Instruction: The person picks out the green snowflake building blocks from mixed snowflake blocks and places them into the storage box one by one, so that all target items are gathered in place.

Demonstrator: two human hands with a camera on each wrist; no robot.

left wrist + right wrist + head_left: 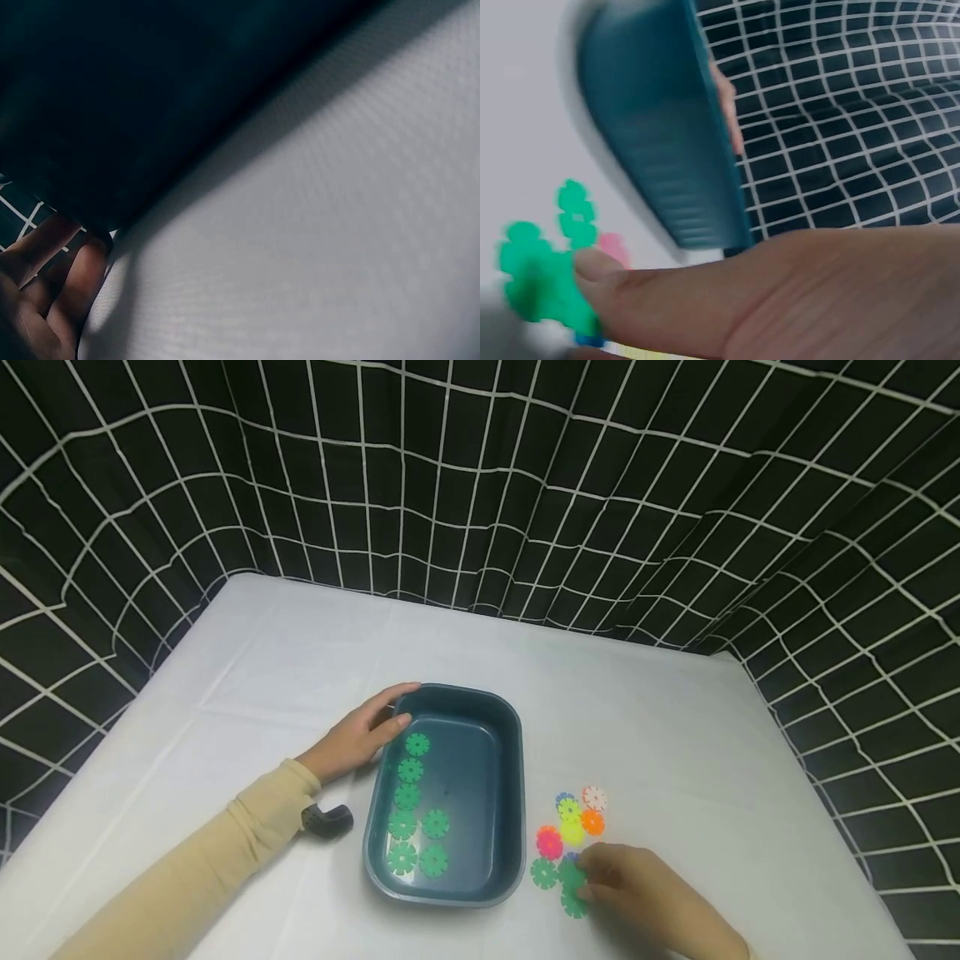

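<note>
A dark teal tub stands on the white-covered table. My left hand holds its far left rim, thumb over the edge and other fingers along the outside. Inside, several green notched discs lie toward the left wall. To the tub's right, my right hand pinches a green disc between thumb and fingers, low over the loose pile. Its fingertips are partly hidden. Close by are another green disc, a pink disc, an orange disc, yellow discs and a white disc.
A black curved object is at the left forearm's cuff, left of the tub. White cloth covers the table. A black curtain with a white grid surrounds its back and sides.
</note>
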